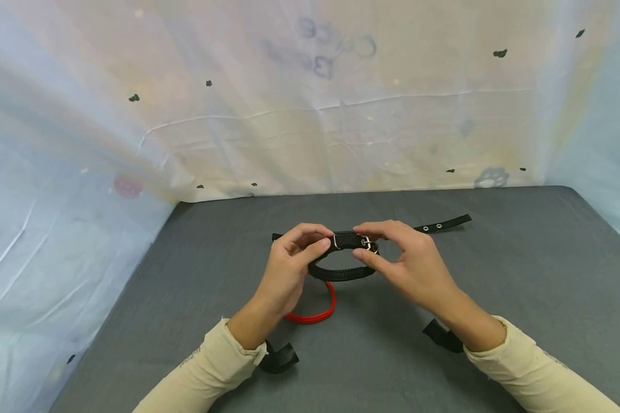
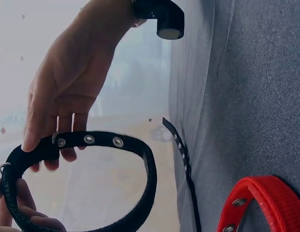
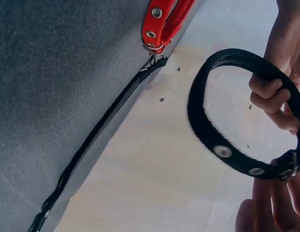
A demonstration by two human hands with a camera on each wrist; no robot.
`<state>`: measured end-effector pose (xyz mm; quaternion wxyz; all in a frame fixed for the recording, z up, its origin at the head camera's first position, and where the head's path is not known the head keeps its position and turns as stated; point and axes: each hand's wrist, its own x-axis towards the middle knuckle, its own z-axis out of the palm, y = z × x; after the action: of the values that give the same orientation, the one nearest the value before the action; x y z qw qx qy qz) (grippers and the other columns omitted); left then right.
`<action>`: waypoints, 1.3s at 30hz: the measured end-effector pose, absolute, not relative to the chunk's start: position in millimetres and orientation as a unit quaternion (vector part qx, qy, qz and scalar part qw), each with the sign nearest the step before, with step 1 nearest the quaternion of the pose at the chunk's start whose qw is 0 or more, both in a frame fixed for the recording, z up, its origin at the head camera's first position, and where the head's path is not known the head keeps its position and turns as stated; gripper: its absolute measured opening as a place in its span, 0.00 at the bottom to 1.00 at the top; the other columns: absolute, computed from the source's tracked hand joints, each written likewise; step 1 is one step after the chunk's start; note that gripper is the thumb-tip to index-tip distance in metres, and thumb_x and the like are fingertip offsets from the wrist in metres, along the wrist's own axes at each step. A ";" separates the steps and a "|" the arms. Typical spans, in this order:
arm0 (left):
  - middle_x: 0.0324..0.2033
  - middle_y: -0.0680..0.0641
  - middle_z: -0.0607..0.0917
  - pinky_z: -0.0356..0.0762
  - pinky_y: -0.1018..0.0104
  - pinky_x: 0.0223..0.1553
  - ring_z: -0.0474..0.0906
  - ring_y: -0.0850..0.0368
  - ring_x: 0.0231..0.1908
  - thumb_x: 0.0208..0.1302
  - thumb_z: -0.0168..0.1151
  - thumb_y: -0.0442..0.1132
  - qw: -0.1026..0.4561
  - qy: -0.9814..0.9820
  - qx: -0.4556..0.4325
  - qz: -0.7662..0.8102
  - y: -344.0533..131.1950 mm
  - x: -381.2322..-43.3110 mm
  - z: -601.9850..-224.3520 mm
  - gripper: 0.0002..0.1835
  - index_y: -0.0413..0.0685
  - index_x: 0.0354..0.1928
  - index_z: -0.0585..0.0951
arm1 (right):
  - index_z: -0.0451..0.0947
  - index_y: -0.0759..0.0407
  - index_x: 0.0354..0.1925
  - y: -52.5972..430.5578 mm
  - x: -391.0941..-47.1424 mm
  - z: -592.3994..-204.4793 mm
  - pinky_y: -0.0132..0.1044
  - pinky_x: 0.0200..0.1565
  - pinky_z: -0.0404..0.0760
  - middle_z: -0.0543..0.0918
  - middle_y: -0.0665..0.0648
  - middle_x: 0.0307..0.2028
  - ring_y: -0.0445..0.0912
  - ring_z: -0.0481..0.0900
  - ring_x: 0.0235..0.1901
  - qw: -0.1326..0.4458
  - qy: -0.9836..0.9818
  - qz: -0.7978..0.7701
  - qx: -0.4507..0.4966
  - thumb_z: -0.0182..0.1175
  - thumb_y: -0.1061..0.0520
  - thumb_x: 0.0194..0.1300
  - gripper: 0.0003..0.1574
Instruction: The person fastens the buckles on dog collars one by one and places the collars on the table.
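Observation:
A black collar (image 1: 343, 274) is held up as a closed loop above the grey table, between both hands. My left hand (image 1: 284, 272) pinches its left side with thumb and fingers, close to a metal ring (image 1: 335, 241); in the right wrist view some of its fingers curl inside the loop. At the silver buckle (image 1: 367, 244), my right hand (image 1: 418, 264) grips the other side between thumb and index finger. Metal eyelets dot the band, as the left wrist view shows. Below the loop lies a red collar (image 1: 310, 318), also with eyelets, partly hidden behind the left hand.
Behind the hands a long black strap (image 1: 452, 222) with eyelets lies across the grey table (image 1: 227, 229). A pale patterned sheet (image 1: 372, 137) hangs at the back and sides. Black bands hang from the left wrist (image 1: 279, 358) and right wrist (image 1: 444, 335).

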<state>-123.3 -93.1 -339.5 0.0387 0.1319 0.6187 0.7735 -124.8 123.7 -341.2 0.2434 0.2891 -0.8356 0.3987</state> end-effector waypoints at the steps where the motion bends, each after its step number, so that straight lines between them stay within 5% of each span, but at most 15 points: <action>1: 0.39 0.55 0.83 0.74 0.63 0.55 0.78 0.58 0.46 0.69 0.60 0.32 0.043 0.615 0.129 0.777 -93.4 -123.4 -339.1 0.10 0.56 0.41 0.84 | 0.84 0.46 0.50 124.1 -124.9 -340.9 0.27 0.39 0.74 0.86 0.44 0.39 0.35 0.78 0.37 0.237 -0.840 0.397 0.285 0.74 0.56 0.58 0.21; 9: 0.40 0.55 0.83 0.73 0.63 0.56 0.76 0.57 0.49 0.68 0.59 0.30 0.072 0.588 0.111 0.798 -95.4 -125.7 -335.3 0.13 0.58 0.37 0.87 | 0.83 0.46 0.49 126.0 -126.8 -338.2 0.30 0.35 0.71 0.83 0.43 0.37 0.35 0.76 0.37 0.226 -0.850 0.389 0.273 0.69 0.55 0.63 0.15; 13: 0.42 0.54 0.83 0.75 0.67 0.51 0.77 0.58 0.48 0.66 0.63 0.29 0.073 0.615 0.122 0.775 -97.4 -125.1 -336.6 0.12 0.54 0.45 0.85 | 0.83 0.48 0.50 128.7 -128.6 -338.3 0.30 0.34 0.72 0.83 0.43 0.36 0.35 0.77 0.37 0.226 -0.852 0.396 0.256 0.68 0.56 0.64 0.15; 20: 0.44 0.42 0.86 0.85 0.65 0.46 0.87 0.56 0.40 0.59 0.72 0.32 -0.022 0.697 0.151 0.700 -96.0 -126.0 -343.1 0.17 0.43 0.52 0.85 | 0.82 0.46 0.54 132.4 -129.9 -336.6 0.30 0.31 0.73 0.84 0.44 0.38 0.35 0.77 0.34 0.203 -0.864 0.396 0.235 0.66 0.52 0.67 0.17; 28: 0.39 0.46 0.89 0.85 0.55 0.51 0.89 0.56 0.35 0.60 0.68 0.26 -0.057 0.642 0.116 0.756 -98.8 -130.5 -343.2 0.16 0.31 0.51 0.83 | 0.75 0.45 0.61 139.7 -128.0 -333.0 0.32 0.38 0.77 0.85 0.47 0.45 0.37 0.79 0.38 0.141 -0.881 0.394 0.219 0.65 0.49 0.68 0.24; 39: 0.50 0.44 0.87 0.84 0.63 0.46 0.85 0.55 0.49 0.58 0.73 0.32 0.009 0.726 0.127 0.676 -103.8 -132.8 -342.2 0.22 0.52 0.55 0.85 | 0.81 0.43 0.53 156.5 -131.5 -331.3 0.31 0.40 0.81 0.88 0.44 0.43 0.38 0.84 0.39 0.132 -0.893 0.383 0.197 0.63 0.48 0.70 0.14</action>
<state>-132.8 -103.8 -342.2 0.0092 0.1273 0.7257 0.6760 -131.5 156.5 -331.3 0.1316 0.1965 -0.8930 0.3830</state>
